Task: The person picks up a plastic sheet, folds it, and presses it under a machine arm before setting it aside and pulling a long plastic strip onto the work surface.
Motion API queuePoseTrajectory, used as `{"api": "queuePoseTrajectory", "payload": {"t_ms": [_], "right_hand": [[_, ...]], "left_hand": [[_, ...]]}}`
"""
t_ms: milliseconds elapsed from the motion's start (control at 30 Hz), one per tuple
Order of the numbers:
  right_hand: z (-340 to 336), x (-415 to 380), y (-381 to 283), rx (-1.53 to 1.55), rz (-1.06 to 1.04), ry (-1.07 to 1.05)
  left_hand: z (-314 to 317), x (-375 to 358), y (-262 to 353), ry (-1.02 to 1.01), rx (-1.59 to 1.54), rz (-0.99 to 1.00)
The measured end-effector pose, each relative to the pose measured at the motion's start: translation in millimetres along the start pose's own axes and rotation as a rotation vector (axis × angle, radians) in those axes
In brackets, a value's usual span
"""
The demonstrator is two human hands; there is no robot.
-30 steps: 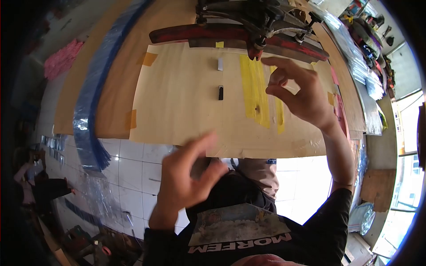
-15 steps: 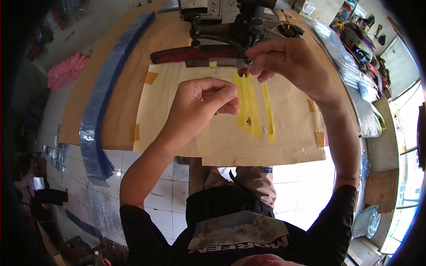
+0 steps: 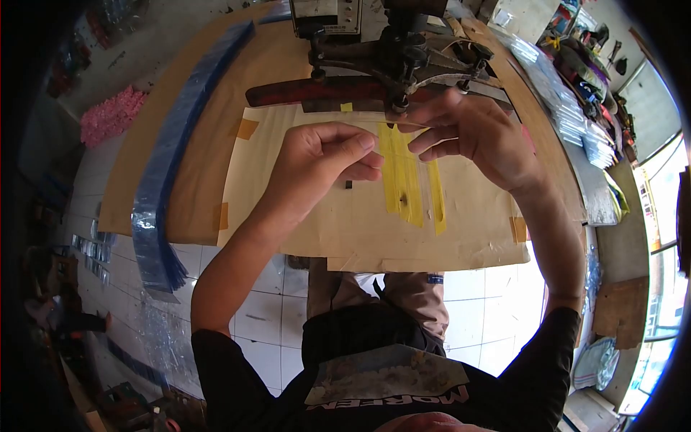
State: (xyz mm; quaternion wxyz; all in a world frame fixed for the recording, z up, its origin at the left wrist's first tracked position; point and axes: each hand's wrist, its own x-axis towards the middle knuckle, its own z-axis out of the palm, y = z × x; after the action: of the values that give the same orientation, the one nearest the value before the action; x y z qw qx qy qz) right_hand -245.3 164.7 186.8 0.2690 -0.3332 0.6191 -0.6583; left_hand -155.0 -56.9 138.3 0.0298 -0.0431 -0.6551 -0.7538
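Clear plastic bag (image 3: 421, 169): transparent, hardly visible, pinched at its top edge between both hands, hanging over the yellow tape strips, upper centre of the frame.

One text can be read: the white capital letters "MORFEM", seen upside down, run along the lower edge of the colourful printed picture panel (image 3: 385, 374) on the person's black T-shirt (image 3: 504, 374), bottom centre of the frame. The grey plate (image 3: 327, 9) on the machine at top centre carries marks too small to read.
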Motion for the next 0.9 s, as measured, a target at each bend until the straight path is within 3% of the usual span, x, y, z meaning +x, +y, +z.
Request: {"api": "queuePoseTrajectory", "payload": {"t_ms": [133,333,400,500,733,900], "right_hand": [[2,0,5,-0.246,-0.052,0.016],[9,0,9,-0.336,-0.143,0.162],[10,0,10,-0.343,-0.156,0.169],[10,-1,11,-0.315,-0.178,0.171],[9,-4,7,-0.228,-0.004,0.128],[14,-8,8,-0.245,-0.070,0.204]], "left_hand": [[-1,2,1,-0.022,0.008,0.018],[-11,1,10,-0.156,-0.064,0.153],[-14,2,19,-0.127,0.030,0.078],[-20,7,20,-0.085,0.207,0.117],[-20,7,24,-0.093,0.231,0.189],[-17,5,20,-0.054,0.126,0.219]]}}
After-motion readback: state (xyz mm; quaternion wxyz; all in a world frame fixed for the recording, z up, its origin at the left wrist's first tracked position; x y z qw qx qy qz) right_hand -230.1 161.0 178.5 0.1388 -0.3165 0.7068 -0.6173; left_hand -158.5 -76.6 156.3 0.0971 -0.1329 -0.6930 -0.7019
